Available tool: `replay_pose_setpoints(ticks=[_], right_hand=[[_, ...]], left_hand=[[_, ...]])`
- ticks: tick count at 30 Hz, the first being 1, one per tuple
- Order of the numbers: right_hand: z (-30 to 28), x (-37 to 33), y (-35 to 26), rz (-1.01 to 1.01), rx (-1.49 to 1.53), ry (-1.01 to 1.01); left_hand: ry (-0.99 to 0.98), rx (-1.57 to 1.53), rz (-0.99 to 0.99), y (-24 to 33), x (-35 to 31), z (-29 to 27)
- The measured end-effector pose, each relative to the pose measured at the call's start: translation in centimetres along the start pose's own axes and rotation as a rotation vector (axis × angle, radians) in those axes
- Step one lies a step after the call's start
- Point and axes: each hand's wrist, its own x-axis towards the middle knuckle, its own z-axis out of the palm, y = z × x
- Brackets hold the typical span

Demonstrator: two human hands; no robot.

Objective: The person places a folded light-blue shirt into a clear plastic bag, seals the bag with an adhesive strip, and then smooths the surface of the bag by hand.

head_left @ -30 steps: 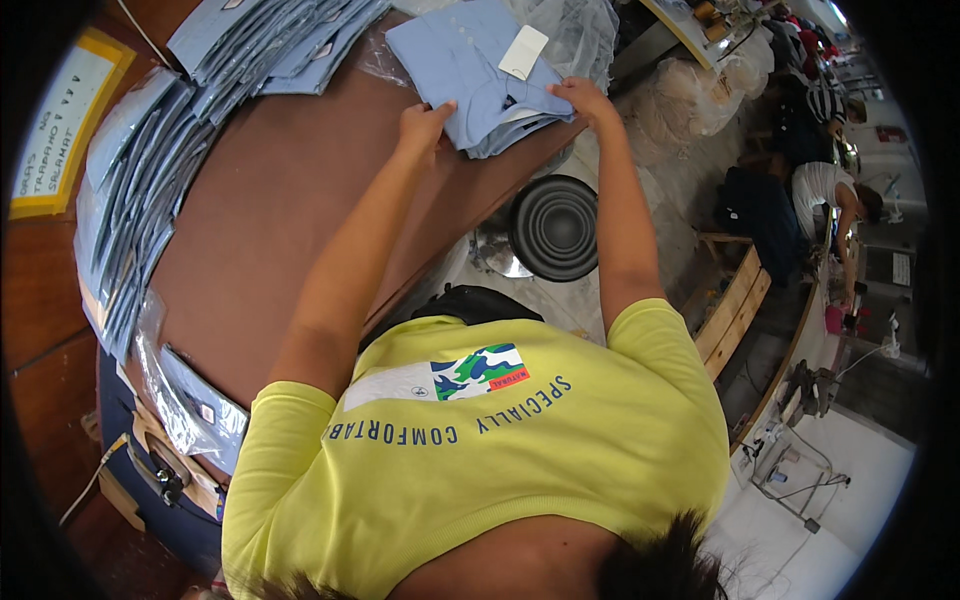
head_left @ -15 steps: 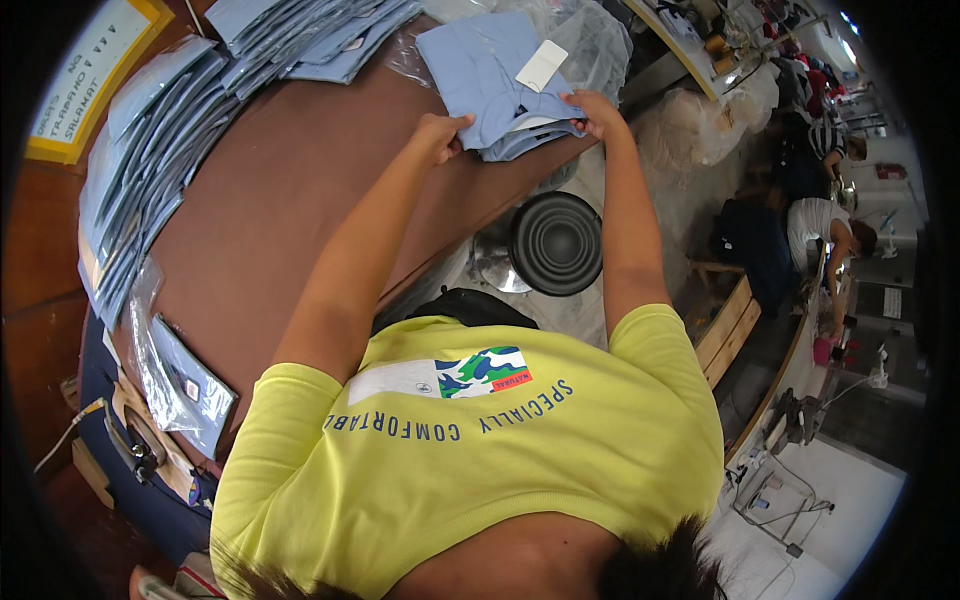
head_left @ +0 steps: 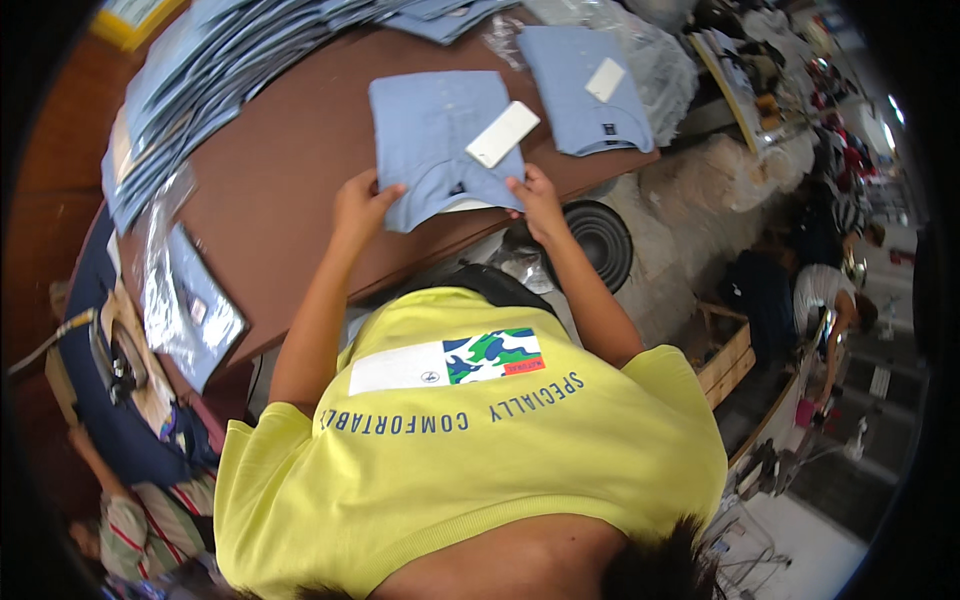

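A folded light-blue shirt [head_left: 430, 125] is between my hands over the brown table, its neckline edge toward me. My left hand [head_left: 365, 210] pinches its near left corner, the thumb on top. With thumb and fingers my right hand [head_left: 540, 205] grips the near right corner. A blank-looking white tag [head_left: 503, 134] lies slantwise on the shirt's front. White backing shows a little under the near edge. To the right, apart from my hand, another folded blue shirt [head_left: 570, 90] with a white tag lies on the table.
Bagged blue shirts [head_left: 215, 75] overlap along the far left of the brown table [head_left: 270, 190]. A bagged shirt [head_left: 200, 310] lies near the left edge, beside an iron [head_left: 118, 355]. Clear plastic [head_left: 655, 60] is at far right. A round black stool [head_left: 597, 245] stands below the table edge.
My hands have drawn one folded shirt left and toward me, off the other shirt, which stays at the right. The view has shifted too, and a striped-shirted person now shows at lower left.
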Motion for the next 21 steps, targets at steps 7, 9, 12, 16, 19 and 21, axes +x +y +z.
replay_pose_setpoints(ticks=[7, 9, 12, 16, 19, 21], right_hand=[[14.0, -0.4, 4.2, 0.052, -0.359, -0.364], [13.9, 0.5, 4.8, -0.189, -0.859, -0.365], [15.9, -1.0, -0.6, -0.525, -1.260, -0.218], [16.8, 1.0, -2.1, -1.243, -1.603, -0.342], [17.5, 3.3, -1.2, -1.276, -1.623, -0.478], [17.1, 4.4, -1.5, -1.257, -1.674, -0.522]], left_hand=[[0.263, -0.092, -0.247, -11.6, -11.2, -10.7], [0.226, -0.015, -0.297, -13.0, -12.6, -11.0], [0.220, 0.025, -0.316, -11.9, -13.5, -10.6], [0.292, 0.004, -0.272, -12.3, -13.3, -10.4], [0.249, 0.010, -0.294, -12.0, -13.2, -10.6], [0.408, 0.307, -0.123, -10.4, -13.5, -10.5]])
